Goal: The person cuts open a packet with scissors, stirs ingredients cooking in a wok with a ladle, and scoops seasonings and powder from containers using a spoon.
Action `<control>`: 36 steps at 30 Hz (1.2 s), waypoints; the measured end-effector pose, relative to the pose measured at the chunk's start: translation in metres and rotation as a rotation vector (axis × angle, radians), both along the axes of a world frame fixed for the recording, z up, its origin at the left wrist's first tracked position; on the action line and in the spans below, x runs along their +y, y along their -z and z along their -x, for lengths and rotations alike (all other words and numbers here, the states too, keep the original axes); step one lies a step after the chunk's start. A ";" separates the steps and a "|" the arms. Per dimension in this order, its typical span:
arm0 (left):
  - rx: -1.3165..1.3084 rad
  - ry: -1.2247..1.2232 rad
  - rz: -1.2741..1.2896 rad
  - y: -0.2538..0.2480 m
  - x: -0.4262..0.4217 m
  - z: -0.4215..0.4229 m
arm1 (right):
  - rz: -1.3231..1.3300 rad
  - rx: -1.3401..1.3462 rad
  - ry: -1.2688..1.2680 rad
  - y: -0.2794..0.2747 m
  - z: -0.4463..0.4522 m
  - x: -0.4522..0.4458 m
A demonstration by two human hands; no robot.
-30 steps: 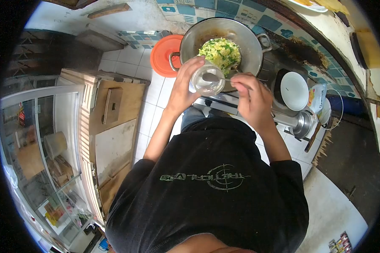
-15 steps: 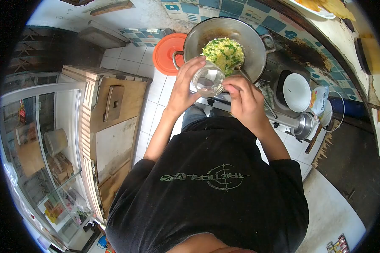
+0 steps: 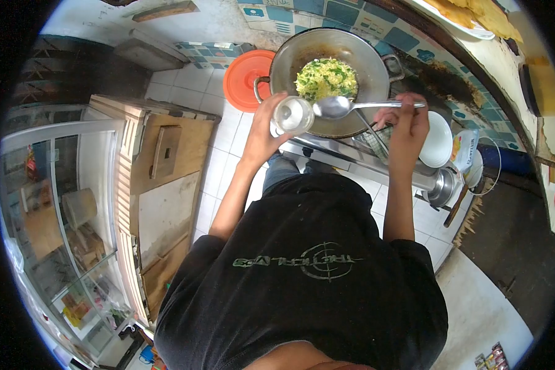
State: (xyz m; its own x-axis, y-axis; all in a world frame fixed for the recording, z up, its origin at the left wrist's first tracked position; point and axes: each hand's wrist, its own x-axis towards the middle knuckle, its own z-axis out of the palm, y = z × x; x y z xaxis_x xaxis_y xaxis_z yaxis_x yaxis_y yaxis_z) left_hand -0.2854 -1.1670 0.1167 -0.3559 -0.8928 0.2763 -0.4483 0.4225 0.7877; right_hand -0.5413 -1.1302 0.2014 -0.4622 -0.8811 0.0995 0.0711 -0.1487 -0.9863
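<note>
My left hand (image 3: 262, 134) is wrapped around a small clear glass jar (image 3: 293, 116) near the front left rim of a large two-handled wok (image 3: 371, 69). From the right, my right hand (image 3: 407, 123) grips a metal spoon (image 3: 335, 108) by its handle. The spoon's bowl is level with the jar's mouth, just beside it, over the front of the wok. Chopped yellow and green food (image 3: 325, 79) lies in the wok. Behind the spoon, the handle of another metal utensil (image 3: 372, 132) leans out over the wok's front rim.
An orange round lid (image 3: 239, 80) is left of the wok. To the right are a white bowl (image 3: 436, 140), a printed plastic packet (image 3: 465, 148) and a small metal pot (image 3: 441, 188). A wooden cabinet (image 3: 166, 160) stands at the left. Fried food (image 3: 487, 18) sits on a plate at top right.
My right hand has moved right and lifted the spoon out of the jar, so its bowl now shows. The jar in my left hand has shifted slightly left and turned more upright.
</note>
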 end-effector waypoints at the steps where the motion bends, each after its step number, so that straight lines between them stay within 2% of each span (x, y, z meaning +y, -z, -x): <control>1: -0.001 -0.022 -0.027 0.003 0.002 -0.003 | 0.049 -0.009 -0.004 0.004 0.009 -0.003; 5: -0.055 -0.083 -0.047 0.005 0.010 -0.020 | 0.049 0.163 0.079 0.011 0.029 -0.027; 8: -0.052 -0.130 -0.046 0.003 0.018 -0.032 | 0.001 0.320 0.088 0.054 0.045 -0.060; 10: -0.033 -0.169 -0.069 0.002 0.022 -0.039 | -0.032 0.607 0.075 0.088 0.040 -0.080; 12: -0.013 -0.193 -0.077 0.002 0.027 -0.045 | 0.066 1.009 -0.057 0.149 0.037 -0.107; 15: -0.043 -0.195 -0.085 0.002 0.030 -0.052 | 0.190 1.133 -0.304 0.172 0.021 -0.119; 18: -0.024 -0.229 -0.069 0.000 0.033 -0.059 | 0.160 1.133 -0.267 0.167 0.017 -0.121; 21: -0.038 -0.250 -0.088 -0.002 0.035 -0.064 | -0.033 0.974 -0.173 0.170 0.015 -0.122; 24: -0.050 -0.247 -0.083 -0.004 0.034 -0.066 | -0.080 0.929 -0.155 0.190 0.012 -0.129; 27: -0.033 -0.239 -0.087 -0.006 0.033 -0.069 | -0.048 1.025 -0.299 0.213 0.008 -0.133; 30: -0.050 -0.240 -0.074 -0.006 0.028 -0.075 | -0.002 0.960 -0.290 0.219 0.006 -0.130; 36: -0.052 -0.237 -0.066 -0.010 0.023 -0.083 | 0.024 0.991 -0.357 0.219 0.007 -0.122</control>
State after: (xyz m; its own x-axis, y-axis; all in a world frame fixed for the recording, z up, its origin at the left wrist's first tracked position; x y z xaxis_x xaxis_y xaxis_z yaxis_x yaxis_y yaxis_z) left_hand -0.2022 -1.1440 0.1263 -0.1462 -0.9686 0.2009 -0.5696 0.2485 0.7835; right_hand -0.5485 -1.2526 -0.0173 0.1211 -0.9430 0.3099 -0.7224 -0.2979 -0.6241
